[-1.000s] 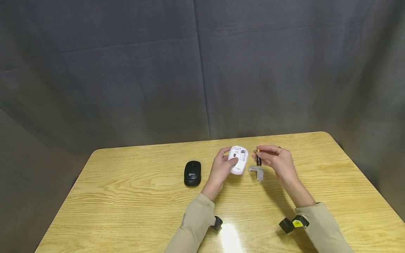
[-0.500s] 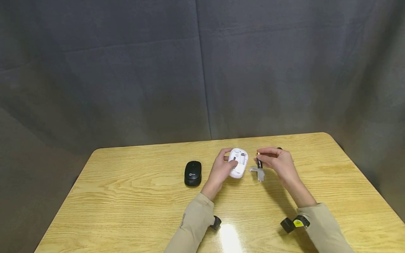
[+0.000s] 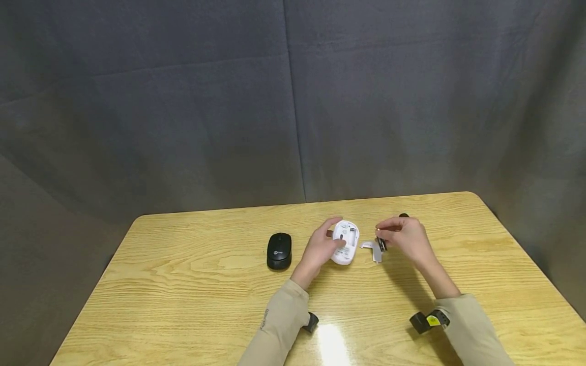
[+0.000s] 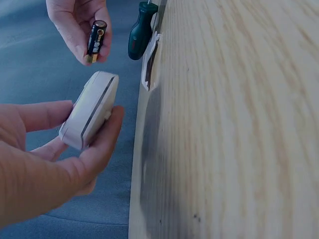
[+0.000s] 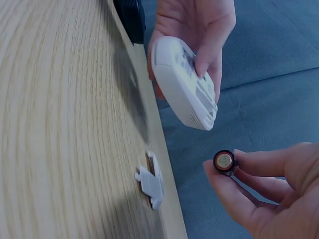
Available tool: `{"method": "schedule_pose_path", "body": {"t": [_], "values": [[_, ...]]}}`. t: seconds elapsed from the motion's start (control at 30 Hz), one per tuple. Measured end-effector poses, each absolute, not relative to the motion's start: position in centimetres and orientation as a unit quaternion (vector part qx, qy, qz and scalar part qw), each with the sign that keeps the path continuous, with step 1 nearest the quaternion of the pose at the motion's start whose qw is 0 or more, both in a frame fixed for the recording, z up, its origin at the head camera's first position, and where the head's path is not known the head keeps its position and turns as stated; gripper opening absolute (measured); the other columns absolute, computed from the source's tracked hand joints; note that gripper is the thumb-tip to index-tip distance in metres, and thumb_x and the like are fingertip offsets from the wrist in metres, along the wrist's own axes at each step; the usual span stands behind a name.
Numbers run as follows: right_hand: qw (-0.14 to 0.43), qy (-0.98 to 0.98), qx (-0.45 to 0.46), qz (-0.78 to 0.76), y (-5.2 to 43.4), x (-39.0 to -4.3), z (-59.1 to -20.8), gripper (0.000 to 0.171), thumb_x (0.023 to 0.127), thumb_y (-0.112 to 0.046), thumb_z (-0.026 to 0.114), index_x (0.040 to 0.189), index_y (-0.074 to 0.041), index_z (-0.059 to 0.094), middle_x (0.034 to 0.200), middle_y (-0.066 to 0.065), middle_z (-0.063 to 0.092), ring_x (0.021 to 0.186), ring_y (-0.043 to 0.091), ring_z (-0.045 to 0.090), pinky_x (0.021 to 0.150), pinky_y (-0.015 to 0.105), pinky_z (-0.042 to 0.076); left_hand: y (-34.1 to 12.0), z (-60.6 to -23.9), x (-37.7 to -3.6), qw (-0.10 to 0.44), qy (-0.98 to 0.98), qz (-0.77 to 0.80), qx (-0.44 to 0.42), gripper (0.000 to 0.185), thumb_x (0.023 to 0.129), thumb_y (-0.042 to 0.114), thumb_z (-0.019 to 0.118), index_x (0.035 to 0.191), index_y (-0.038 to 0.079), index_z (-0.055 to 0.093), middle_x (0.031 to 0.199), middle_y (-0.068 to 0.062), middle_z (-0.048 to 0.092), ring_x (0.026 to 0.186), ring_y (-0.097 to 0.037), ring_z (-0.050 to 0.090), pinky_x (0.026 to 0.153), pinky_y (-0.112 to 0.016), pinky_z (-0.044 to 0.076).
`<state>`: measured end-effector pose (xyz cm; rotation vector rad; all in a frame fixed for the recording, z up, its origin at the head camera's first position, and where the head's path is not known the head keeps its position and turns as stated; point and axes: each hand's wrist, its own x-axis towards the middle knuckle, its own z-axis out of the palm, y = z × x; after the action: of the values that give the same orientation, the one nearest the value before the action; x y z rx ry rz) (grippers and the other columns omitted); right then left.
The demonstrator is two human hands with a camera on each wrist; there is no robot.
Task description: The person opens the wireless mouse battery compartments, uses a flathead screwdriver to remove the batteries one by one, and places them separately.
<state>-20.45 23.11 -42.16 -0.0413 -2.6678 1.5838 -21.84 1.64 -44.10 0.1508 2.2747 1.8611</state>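
Above the counter (image 3: 206,284), left hand (image 3: 320,249) grips the white mouse (image 3: 345,242) belly-up; right hand (image 3: 407,239) pinches a battery (image 3: 381,244) just beside it, over the loose cover (image 3: 373,249).

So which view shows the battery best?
The left wrist view: the battery shows side-on, its whole length pinched in the right hand. The right wrist view shows only one end cap. In the head view it is a small dark sliver.
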Motion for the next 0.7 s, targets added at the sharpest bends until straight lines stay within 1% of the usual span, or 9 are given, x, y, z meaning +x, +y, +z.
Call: {"method": "schedule_pose_path", "body": {"t": [0.07,0.17,0.27,0.37,0.43,0.6,0.7], "values": [[0.012,-0.867,-0.010,0.498,23.3,-20.5,-42.3,0.022,0.094,-0.005,0.073,0.110,0.011,0.073,0.097,0.017,0.076,0.074,0.011,0.069,0.066,0.028,0.059,1.7,-44.3,-21.9,0.111,0.773,0.623,0.056,0.057,0.089,-0.003,0.069,0.144,0.008,0.059,0.111,-0.013,0.061,0.095,-0.019,0.057,0.071,-0.025,0.050],[-0.002,-0.872,-0.006,0.490,23.5,-20.6,-42.5,0.022,0.093,-0.005,0.074,0.109,0.010,0.073,0.098,0.017,0.075,0.073,0.013,0.068,0.065,0.029,0.058,1.8,-44.6,-21.8,0.124,0.778,0.612,0.065,0.054,0.090,-0.003,0.069,0.141,0.008,0.060,0.108,-0.012,0.061,0.093,-0.019,0.056,0.071,-0.025,0.049],[-0.015,-0.873,-0.004,0.487,23.8,-20.6,-42.7,0.021,0.093,-0.004,0.073,0.108,0.011,0.073,0.098,0.016,0.074,0.073,0.013,0.067,0.064,0.028,0.058,1.8,-44.8,-21.7,0.131,0.794,0.589,0.075,0.048,0.093,-0.001,0.068,0.140,0.008,0.060,0.104,-0.011,0.061,0.088,-0.018,0.056,0.069,-0.025,0.048],[-0.028,-0.874,-0.004,0.485,24.0,-20.7,-42.8,0.016,0.093,-0.002,0.073,0.104,0.010,0.073,0.096,0.015,0.074,0.072,0.013,0.067,0.064,0.029,0.059,1.9,-45.0,-21.7,0.128,0.811,0.564,0.093,0.043,0.096,0.001,0.065,0.139,0.006,0.059,0.100,-0.013,0.063,0.085,-0.019,0.058,0.070,-0.026,0.048],[-0.033,-0.877,-0.004,0.480,24.1,-20.7,-42.9,0.013,0.093,-0.002,0.072,0.101,0.009,0.073,0.093,0.013,0.073,0.072,0.014,0.067,0.065,0.030,0.060,1.9,-45.1,-21.7,0.123,0.819,0.551,0.102,0.043,0.098,0.002,0.063,0.140,0.006,0.058,0.106,-0.014,0.064,0.089,-0.019,0.059,0.073,-0.027,0.049],[-0.032,-0.886,0.001,0.463,24.5,-20.7,-43.2,0.010,0.093,-0.003,0.073,0.097,0.006,0.073,0.090,0.011,0.072,0.071,0.016,0.066,0.064,0.032,0.059,1.9,-45.2,-21.7,0.113,0.827,0.539,0.112,0.046,0.098,0.000,0.060,0.143,0.005,0.056,0.119,-0.018,0.058,0.099,-0.021,0.056,0.080,-0.030,0.050],[-0.029,-0.891,0.002,0.452,24.7,-20.7,-43.4,0.010,0.093,-0.004,0.074,0.097,0.005,0.072,0.089,0.011,0.071,0.070,0.017,0.065,0.064,0.034,0.059,1.8,-45.3,-21.7,0.113,0.831,0.533,0.116,0.045,0.098,-0.001,0.060,0.142,0.004,0.057,0.119,-0.018,0.058,0.097,-0.022,0.056,0.080,-0.031,0.050]]}}
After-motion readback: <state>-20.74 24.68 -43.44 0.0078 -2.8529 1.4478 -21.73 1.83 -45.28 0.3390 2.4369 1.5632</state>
